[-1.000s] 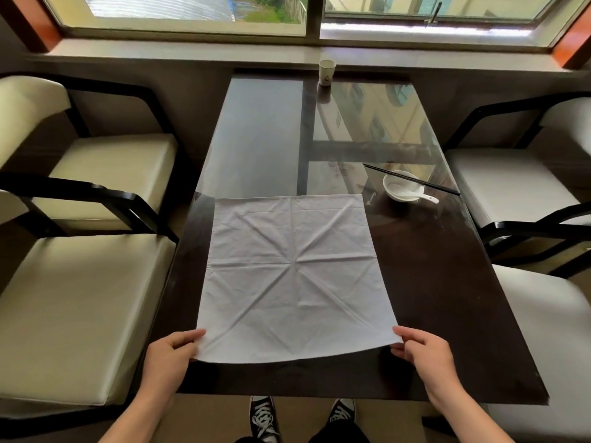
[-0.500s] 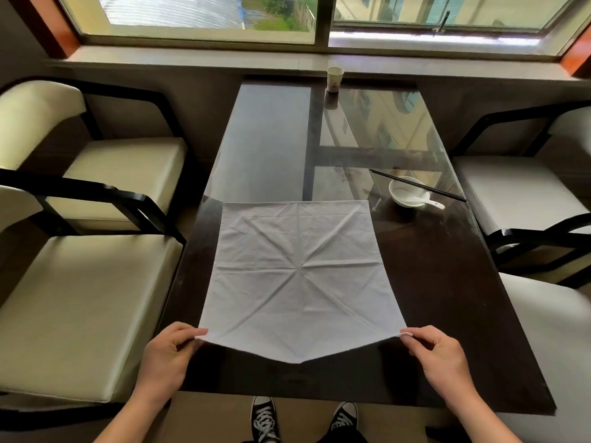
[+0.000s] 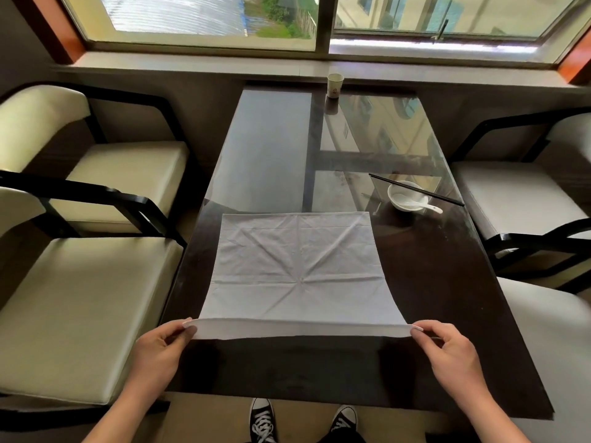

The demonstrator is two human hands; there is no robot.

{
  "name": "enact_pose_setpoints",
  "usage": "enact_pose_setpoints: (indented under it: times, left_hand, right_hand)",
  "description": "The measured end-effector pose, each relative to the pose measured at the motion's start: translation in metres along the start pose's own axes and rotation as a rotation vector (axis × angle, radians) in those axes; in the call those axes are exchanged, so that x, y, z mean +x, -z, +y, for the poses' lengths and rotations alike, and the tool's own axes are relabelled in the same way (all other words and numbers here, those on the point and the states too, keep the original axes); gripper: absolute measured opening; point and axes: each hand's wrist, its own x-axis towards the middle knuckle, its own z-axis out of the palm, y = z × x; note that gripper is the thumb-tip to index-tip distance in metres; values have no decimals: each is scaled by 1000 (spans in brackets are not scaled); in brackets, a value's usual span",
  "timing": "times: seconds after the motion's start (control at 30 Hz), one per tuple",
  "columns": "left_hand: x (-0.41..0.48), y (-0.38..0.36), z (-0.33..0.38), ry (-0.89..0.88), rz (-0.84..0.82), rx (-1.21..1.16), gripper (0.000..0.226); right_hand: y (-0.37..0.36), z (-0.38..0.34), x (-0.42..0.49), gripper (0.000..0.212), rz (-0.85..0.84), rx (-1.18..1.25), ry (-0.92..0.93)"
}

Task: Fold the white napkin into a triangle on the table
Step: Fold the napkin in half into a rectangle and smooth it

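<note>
While the left hand (image 3: 160,350) and right hand (image 3: 454,350) each pinch a near corner, the creased white square cloth napkin (image 3: 297,270) lifts off the glossy dark table (image 3: 431,282).

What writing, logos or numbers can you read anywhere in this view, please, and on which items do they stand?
No text can be read anywhere.
Paper cup: a small red mark, too small and blurred to read.
White napkin: plain, only creases.
Bowl, spoon and chopsticks: no markings visible.
Sneakers: no legible label.

Napkin (image 3: 295,266) on table (image 3: 431,282); bowl (image 3: 404,196) behind-right; cup (image 3: 335,86) at far edge.
</note>
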Motion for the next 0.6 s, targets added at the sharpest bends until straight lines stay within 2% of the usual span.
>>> enact_pose_setpoints:
  times: [0.3,0.47,0.6]
  left_hand:
    - [6,-4,12,23,62,-32,24]
    - [20,-12,21,47,124,-77,15]
    - [36,-20,29,25,144,-130,24]
  right_hand:
    - [2,-8,13,19,23,53,16]
    - [-2,-21,31,24,28,91,14]
    - [-5,-35,55,22,9,104,35]
